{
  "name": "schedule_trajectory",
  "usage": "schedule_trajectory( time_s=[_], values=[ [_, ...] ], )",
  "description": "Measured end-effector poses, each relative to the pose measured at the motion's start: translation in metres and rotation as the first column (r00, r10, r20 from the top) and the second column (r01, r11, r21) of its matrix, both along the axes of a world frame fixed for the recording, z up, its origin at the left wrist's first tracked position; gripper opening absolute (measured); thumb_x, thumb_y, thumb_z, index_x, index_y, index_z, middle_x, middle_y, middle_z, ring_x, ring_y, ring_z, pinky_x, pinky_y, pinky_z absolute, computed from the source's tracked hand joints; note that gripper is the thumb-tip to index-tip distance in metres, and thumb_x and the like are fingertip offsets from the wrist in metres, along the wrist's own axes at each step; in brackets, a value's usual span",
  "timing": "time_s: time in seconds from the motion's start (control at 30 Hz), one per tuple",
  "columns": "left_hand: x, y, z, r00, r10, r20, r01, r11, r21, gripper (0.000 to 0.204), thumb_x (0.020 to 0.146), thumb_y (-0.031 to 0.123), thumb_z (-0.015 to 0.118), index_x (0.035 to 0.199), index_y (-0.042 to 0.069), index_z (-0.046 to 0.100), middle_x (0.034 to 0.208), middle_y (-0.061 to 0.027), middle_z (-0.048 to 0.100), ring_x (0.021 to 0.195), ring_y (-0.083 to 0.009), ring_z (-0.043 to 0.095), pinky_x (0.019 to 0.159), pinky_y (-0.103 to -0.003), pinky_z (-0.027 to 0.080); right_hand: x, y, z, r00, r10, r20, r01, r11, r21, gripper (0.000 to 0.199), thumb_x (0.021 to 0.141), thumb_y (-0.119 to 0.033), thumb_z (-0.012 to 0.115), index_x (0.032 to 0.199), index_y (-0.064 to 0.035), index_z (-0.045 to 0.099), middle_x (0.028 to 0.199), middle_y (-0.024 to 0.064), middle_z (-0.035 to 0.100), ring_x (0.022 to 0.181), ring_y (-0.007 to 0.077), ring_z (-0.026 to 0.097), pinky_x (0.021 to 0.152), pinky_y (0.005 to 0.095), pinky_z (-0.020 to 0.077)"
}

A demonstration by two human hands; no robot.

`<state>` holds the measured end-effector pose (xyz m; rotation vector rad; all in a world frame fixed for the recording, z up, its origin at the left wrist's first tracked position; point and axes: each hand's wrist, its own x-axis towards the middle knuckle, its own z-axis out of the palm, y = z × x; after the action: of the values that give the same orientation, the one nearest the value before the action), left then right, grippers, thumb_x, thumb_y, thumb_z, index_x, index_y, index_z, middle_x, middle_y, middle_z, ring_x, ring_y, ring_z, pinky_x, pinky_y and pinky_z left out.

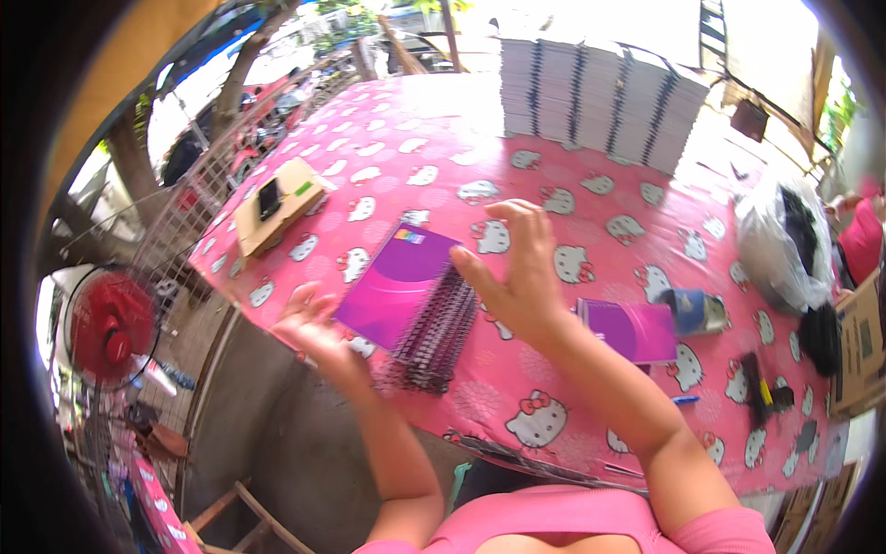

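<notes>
A stack of purple spiral notebooks (406,305) lies near the front edge of the table (572,231), which has a pink cloth with white cat faces. I take this stack as the landmark. The left hand (309,328) is at the left lower corner of the stack, over the table edge; its fingers touch or hold that corner, but the grip is blurred and I cannot tell if it really grasps. The right hand (517,272) is just at the right of the stack, above the black wire spirals, with fingers spread and loose, holding nothing.

To the right of the stack lies one more purple notebook (632,331), and beside that a small blue roll (692,312) (maybe tape). Far behind the stack stand tall piles of white books (600,97). To the left behind it rests a flat cardboard box (277,205) with a dark thing on top. Far right sits a white plastic bag (780,242). Left below, off the table, is a red fan (111,328).
</notes>
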<state>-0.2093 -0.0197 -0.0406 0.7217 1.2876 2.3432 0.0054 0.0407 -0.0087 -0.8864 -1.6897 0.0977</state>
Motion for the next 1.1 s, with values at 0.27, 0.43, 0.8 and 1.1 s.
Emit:
schedule_trajectory(
  time_s=[0.27, 0.43, 0.8, 1.1],
  values=[
    [0.088, -0.088, 0.057, 0.900, 0.203, -0.385, 0.144, 0.696, 0.703, 0.045, 0.100, 0.033, 0.030, 0.117, -0.002, 0.052, 0.121, -0.0204, 0.054, 0.109, -0.0327, 0.055, 0.094, -0.049, 0.046, 0.227, -0.057, -0.060, 0.964, -0.265, 0.017, 0.165, 0.549, -0.819, 0.049, 0.076, -0.022, 0.080, 0.113, 0.0027, 0.060, 0.102, 0.0156, 0.063, 0.093, 0.0246, 0.062, 0.083, 0.0352, 0.0494],
    [0.180, -0.021, 0.020, 0.691, -0.482, -0.538, 0.565, 0.825, -0.013, 0.022, 0.094, 0.011, 0.050, 0.104, -0.006, 0.059, 0.113, -0.0180, 0.056, 0.104, -0.0248, 0.058, 0.085, -0.035, 0.053, 0.230, -0.058, -0.066, 0.932, -0.362, -0.012, 0.214, 0.578, -0.787, 0.035, 0.078, -0.013, 0.077, 0.105, 0.0027, 0.062, 0.084, 0.0096, 0.069, 0.074, 0.0149, 0.064, 0.068, 0.0287, 0.0507],
    [0.210, 0.003, -0.026, 0.582, -0.811, -0.061, 0.720, 0.548, -0.426, 0.029, 0.094, 0.008, 0.058, 0.122, 0.000, 0.051, 0.109, -0.0106, 0.057, 0.103, -0.0139, 0.056, 0.092, -0.027, 0.046, 0.228, -0.056, -0.081, 0.894, -0.412, -0.176, 0.160, 0.661, -0.733, 0.016, 0.084, -0.005, 0.068, 0.096, 0.0017, 0.060, 0.078, 0.0073, 0.067, 0.068, 0.0116, 0.059, 0.064, 0.0275, 0.0480],
    [0.206, 0.016, -0.033, 0.571, -0.659, -0.491, 0.516, 0.752, -0.409, 0.047, 0.092, 0.003, 0.058, 0.136, 0.001, 0.041, 0.137, -0.0169, 0.046, 0.130, -0.0222, 0.043, 0.102, -0.033, 0.042, 0.219, -0.073, -0.064, 0.889, -0.425, 0.172, 0.456, 0.859, -0.231, 0.015, 0.082, 0.000, 0.068, 0.091, 0.0004, 0.057, 0.091, 0.0110, 0.061, 0.073, 0.0148, 0.057, 0.066, 0.0287, 0.0463]
  ],
)
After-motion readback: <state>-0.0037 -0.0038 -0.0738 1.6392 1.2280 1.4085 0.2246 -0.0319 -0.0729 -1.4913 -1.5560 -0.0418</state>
